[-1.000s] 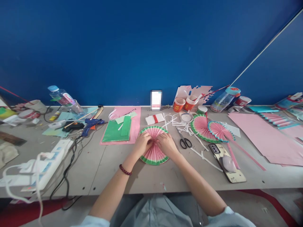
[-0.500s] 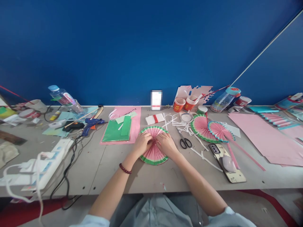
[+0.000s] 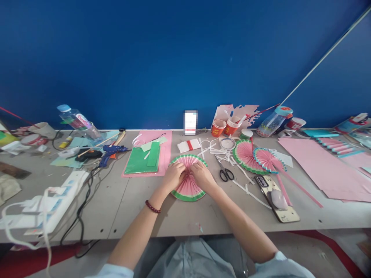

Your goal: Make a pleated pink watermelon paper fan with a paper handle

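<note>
A round pleated paper fan (image 3: pixel 188 189), pink with a green and white rim like a watermelon slice, lies on the grey table (image 3: pixel 185 216) in front of me. My left hand (image 3: pixel 173 177) presses on its left half with fingers curled at the centre. My right hand (image 3: pixel 203 175) presses on its right half, fingers pinching the centre folds. A dark red bead bracelet (image 3: pixel 152 207) circles my left wrist.
Black scissors (image 3: pixel 223 172), white paper strips, two more pleated fans (image 3: pixel 253 156) and a phone (image 3: pixel 276 197) lie to the right. Green paper on a pink sheet (image 3: pixel 145 160), a blue glue gun (image 3: pixel 111 150), a power strip (image 3: pixel 49 204) and a bottle sit left. Orange cups (image 3: pixel 224 127) stand behind.
Both hands stay on the fan's centre with only slight finger shifts. The view has moved a little.
</note>
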Tool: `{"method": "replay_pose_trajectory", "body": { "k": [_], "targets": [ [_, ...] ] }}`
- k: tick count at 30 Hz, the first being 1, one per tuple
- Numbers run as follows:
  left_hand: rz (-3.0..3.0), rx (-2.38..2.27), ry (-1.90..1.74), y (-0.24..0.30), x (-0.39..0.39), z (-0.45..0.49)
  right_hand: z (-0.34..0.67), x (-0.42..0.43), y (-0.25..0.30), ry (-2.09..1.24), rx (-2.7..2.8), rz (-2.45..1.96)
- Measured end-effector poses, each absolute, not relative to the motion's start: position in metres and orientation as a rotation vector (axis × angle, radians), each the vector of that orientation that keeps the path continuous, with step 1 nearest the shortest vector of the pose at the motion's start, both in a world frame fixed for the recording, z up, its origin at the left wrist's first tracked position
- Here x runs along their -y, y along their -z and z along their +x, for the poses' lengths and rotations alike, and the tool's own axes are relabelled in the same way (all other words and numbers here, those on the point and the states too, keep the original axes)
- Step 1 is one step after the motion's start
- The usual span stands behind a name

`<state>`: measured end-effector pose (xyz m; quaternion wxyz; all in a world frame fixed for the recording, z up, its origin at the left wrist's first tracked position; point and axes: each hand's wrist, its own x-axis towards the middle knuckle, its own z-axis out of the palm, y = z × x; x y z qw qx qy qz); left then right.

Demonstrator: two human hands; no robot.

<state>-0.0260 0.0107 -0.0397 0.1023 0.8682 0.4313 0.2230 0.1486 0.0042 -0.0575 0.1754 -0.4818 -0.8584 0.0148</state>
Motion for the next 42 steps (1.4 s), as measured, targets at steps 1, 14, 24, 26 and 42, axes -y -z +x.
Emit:
{"method": "replay_pose_trajectory", "body": {
  "k": [1,14,24,26,42],
  "targets": [
    [2.566,-1.272,-0.657,0.040,-0.011,-0.026,0.149,-0.004,0.058,-0.049,2.431,-1.356],
    [2.520,-1.273,-0.689,0.039,-0.009,-0.026,0.158,-0.003,0.036,-0.316,2.374,-1.235],
    [2.501,-1.305,-0.674,0.039,-0.009,-0.028,0.171,-0.003,0.029,-0.220,2.336,-1.432],
    [2.502,-1.298,-0.673,0.039,-0.009,-0.028,0.172,-0.003,0.027,-0.233,2.349,-1.457],
    [2.497,-1.291,-0.670,0.039,-0.009,-0.028,0.173,-0.004,0.024,-0.260,2.401,-1.438]
  ]
}}
